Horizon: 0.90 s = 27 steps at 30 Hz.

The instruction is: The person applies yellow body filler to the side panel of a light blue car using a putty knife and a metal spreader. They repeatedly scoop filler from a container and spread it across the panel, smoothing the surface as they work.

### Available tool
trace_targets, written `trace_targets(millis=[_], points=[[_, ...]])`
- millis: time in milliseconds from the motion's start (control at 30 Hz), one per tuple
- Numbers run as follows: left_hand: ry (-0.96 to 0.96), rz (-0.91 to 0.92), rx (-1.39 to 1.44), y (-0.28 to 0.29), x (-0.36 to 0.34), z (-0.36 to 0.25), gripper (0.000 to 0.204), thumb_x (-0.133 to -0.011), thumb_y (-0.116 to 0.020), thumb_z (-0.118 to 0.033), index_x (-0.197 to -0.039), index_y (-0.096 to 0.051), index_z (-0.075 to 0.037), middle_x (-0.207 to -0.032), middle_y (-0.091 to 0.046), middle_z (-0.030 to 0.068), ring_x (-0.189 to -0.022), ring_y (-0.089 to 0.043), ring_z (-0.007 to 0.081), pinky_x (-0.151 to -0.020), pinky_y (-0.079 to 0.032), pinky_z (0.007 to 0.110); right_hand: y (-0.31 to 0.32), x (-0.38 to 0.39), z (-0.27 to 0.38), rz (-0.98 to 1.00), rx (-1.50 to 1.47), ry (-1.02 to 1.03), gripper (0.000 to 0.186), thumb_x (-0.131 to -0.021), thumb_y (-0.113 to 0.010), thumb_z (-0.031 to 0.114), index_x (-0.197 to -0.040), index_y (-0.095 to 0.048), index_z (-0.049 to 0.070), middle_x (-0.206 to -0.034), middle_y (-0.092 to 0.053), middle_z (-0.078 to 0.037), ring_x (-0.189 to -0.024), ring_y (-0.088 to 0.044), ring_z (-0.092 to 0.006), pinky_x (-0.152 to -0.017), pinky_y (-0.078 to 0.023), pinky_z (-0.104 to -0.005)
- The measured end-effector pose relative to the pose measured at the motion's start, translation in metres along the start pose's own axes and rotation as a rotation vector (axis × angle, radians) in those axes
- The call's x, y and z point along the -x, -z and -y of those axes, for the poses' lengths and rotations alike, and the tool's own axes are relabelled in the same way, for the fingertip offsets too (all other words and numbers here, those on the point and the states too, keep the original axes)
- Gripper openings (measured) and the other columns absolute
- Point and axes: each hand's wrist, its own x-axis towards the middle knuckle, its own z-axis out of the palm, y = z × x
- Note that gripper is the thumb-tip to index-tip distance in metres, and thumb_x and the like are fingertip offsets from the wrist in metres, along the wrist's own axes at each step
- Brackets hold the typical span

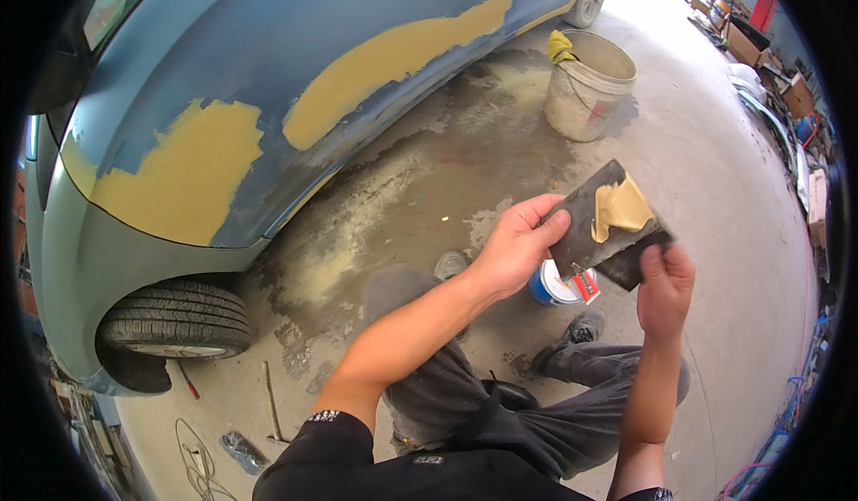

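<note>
My left hand (520, 244) grips a dark flat mixing board (576, 219) by its near left edge, thumb on top. A thick smear of tan body filler (623, 206) lies on the board. In my right hand (667, 294) is a dark flat spreader (623, 267), pinched and held against the board's near right edge. Below the board, a blue and white can (547, 288) stands on the floor, partly hidden, with a red and white tube (587, 286) on it. To the left, the blue-grey car (223, 45) carries tan filler patches (188, 175) on its side.
A dirty white bucket (585, 99) with a yellow cloth (560, 47) over its rim stands beyond my hands. The front tyre (179, 318) is turned outward at left. A long-handled tool (271, 403) and a wire (197, 456) lie nearby. Boxes and parts (798, 99) line the right side.
</note>
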Motion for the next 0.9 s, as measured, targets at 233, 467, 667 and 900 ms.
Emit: trace_targets(millis=[233, 467, 667, 900], points=[[0.292, 0.132, -0.081, 0.013, 0.0, 0.006, 0.032, -0.101, -0.044, -0.031, -0.107, -0.059, -0.004, -0.096, -0.065, 0.0032, -0.086, -0.061, 0.0093, -0.076, -0.052, 0.028, 0.008, -0.035, -0.003, -0.209, -0.363, -0.128, 0.04, -0.101, -0.04, 0.022, -0.13, -0.043, -0.004, -0.131, -0.052, -0.014, -0.121, -0.049, -0.0239, -0.106, -0.034, -0.0381], [-0.011, 0.108, -0.062, -0.01, 0.004, 0.032, 0.031, -0.103, -0.042, -0.031, -0.099, -0.06, -0.006, -0.089, -0.06, -0.0068, -0.08, -0.051, 0.0023, -0.072, -0.043, 0.022, 0.001, -0.047, -0.022, -0.181, -0.603, -0.33, 0.037, -0.101, -0.038, 0.025, -0.126, -0.049, 0.0, -0.127, -0.057, -0.012, -0.114, -0.056, -0.0253, -0.099, -0.043, -0.0379], [-0.057, -0.045, -0.37, 0.0, 0.004, 0.029, 0.027, -0.101, -0.048, -0.026, -0.081, -0.051, -0.008, -0.075, -0.042, -0.01, -0.071, -0.038, 0.0022, -0.062, -0.034, 0.021, 0.006, -0.026, -0.072, 0.009, -0.761, -0.416, 0.033, -0.098, -0.047, 0.03, -0.115, -0.06, 0.004, -0.106, -0.066, -0.01, -0.099, -0.063, -0.0224, -0.088, -0.05, -0.0396], [-0.092, -0.369, -0.263, 0.026, -0.009, -0.003, 0.032, -0.1, -0.046, -0.032, -0.098, -0.063, -0.006, -0.087, -0.067, 0.0023, -0.069, -0.059, 0.0089, -0.057, -0.047, 0.024, 0.094, -0.02, -0.2, 0.113, 1.345, -0.356, 0.038, -0.084, -0.065, 0.031, -0.109, -0.065, 0.002, -0.109, -0.064, -0.019, -0.105, -0.059, -0.0345, -0.088, -0.048, -0.041]])
